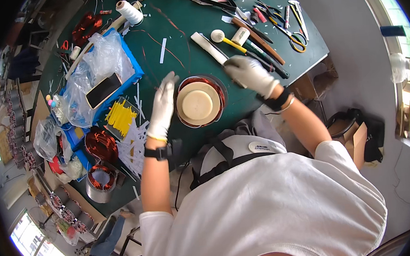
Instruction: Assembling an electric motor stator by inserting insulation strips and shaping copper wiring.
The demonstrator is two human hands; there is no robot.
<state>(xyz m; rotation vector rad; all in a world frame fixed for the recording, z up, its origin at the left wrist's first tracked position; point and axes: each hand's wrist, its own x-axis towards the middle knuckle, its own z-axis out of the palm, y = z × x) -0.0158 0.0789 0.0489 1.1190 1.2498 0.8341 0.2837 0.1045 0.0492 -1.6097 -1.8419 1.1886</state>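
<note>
A stator (223, 85) with copper windings stands near the table's front edge. A round cream two-step block (197, 104) sits inside its ring. My left hand (163, 104), in a white glove, is just left of the stator, fingers stretched out and holding nothing. My right hand (250, 72), also gloved and slightly blurred, is to the stator's upper right. Its fingers close over a pale flat bar (208, 48), which slants away to the upper left. The fingertips are partly hidden under the hand.
A small mallet (228, 41), scissors (297, 41) and pliers lie at the right. To the left are a blue tray (132, 61) with plastic bags and a phone (103, 90), yellow strips (121, 117), white paper strips and a second wound stator (101, 182). A thread spool (129, 12) stands behind.
</note>
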